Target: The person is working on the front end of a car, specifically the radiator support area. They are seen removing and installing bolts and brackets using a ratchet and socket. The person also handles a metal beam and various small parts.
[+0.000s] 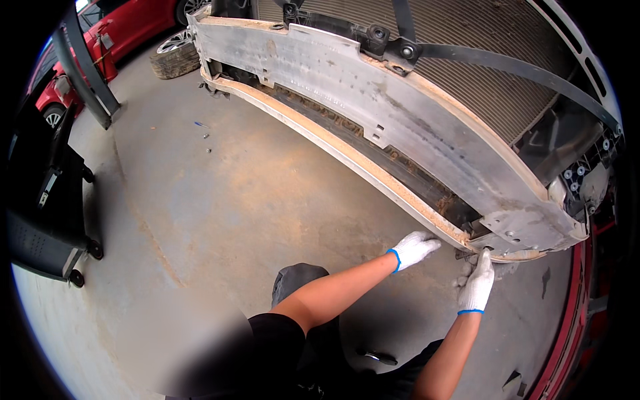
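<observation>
A long grey metal bumper beam (pixel 347 73) runs across a car's front, from upper left to lower right. Its narrow lower rail (pixel 333 148) has a dusty, tan upper face. My left hand (pixel 415 251), in a white glove with a blue cuff, is just below the rail near its right end. Its fingers reach toward the right, partly bent, and nothing shows in them. My right hand (pixel 476 285), gloved alike, is at the beam's right end plate (pixel 517 230). One digit points up to the plate's lower edge; the others curl beneath. Whatever they grip is hidden.
Behind the beam stands a ribbed radiator (pixel 460 87), crossed by a black strut (pixel 513 63). A wheeled black cart (pixel 50 230) is at left. Farther back are a loose wheel (pixel 176 56) and a red car (pixel 137 25). Small parts (pixel 206 137) lie on the floor.
</observation>
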Demonstrator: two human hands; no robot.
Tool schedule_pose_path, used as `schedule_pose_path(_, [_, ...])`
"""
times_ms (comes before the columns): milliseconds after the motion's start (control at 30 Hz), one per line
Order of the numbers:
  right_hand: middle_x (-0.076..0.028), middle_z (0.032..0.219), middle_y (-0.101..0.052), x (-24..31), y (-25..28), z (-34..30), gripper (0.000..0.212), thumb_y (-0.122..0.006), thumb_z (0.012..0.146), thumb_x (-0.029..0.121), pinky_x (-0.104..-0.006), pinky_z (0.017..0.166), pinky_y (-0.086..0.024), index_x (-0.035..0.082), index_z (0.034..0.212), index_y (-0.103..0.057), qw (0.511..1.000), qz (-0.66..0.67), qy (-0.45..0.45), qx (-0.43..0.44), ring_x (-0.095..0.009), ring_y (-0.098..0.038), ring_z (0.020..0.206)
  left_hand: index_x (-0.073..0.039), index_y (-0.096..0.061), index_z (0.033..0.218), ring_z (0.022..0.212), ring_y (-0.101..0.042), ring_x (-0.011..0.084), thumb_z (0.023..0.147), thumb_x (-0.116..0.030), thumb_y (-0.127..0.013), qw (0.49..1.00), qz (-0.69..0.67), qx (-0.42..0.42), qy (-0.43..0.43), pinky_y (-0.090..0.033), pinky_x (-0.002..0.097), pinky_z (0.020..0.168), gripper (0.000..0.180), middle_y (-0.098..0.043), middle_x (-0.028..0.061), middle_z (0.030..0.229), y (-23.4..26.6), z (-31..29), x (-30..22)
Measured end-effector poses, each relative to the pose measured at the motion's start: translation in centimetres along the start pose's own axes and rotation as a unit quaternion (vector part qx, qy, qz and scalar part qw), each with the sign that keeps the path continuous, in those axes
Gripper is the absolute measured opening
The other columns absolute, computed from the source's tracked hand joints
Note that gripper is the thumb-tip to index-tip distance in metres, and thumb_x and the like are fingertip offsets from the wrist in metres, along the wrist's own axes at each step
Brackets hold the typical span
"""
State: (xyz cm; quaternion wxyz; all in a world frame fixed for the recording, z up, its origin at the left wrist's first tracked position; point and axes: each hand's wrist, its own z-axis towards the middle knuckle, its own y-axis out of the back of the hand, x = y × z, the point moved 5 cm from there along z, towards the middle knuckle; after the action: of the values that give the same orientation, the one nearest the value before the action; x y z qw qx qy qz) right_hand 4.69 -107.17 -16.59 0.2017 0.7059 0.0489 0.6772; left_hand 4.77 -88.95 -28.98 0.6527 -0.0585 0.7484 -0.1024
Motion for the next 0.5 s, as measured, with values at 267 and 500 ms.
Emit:
schedule_pose_path(267, [-0.018,0.072,-0.061,-1.2,0.3,1.1,0.033,-0.058,0.097,0.027,-0.0453,0.064,-0.049,-0.006,0.101,-0.059,0.944,-0.274,0.174,-0.063,-0.028,-0.060,0.063,0.003,-0.062,0.125,0.081,-0.060,0.0170,0.094,-0.036,-0.058,1.000,0.015,-0.005,0.011,-0.051,0.0314,0.072,0.049,-0.067,0.0097,0.096,0.0,0.0,0.2])
schedule_pose_path(500, [-0.007,0.071,-0.059,0.7,-0.2,-0.7,0.041,-0.054,0.100,0.034,-0.0413,0.064,-0.049,-0.007,0.096,-0.057,0.998,-0.032,0.059,0.001,-0.024,-0.058,0.063,0.010,-0.062,0.120,0.081,-0.064,0.0215,0.092,-0.037,-0.059,1.000,0.001,-0.014,0.007,-0.051,0.0347,0.076,0.054,-0.070,0.0178,0.093,-0.4,-0.4,0.1])
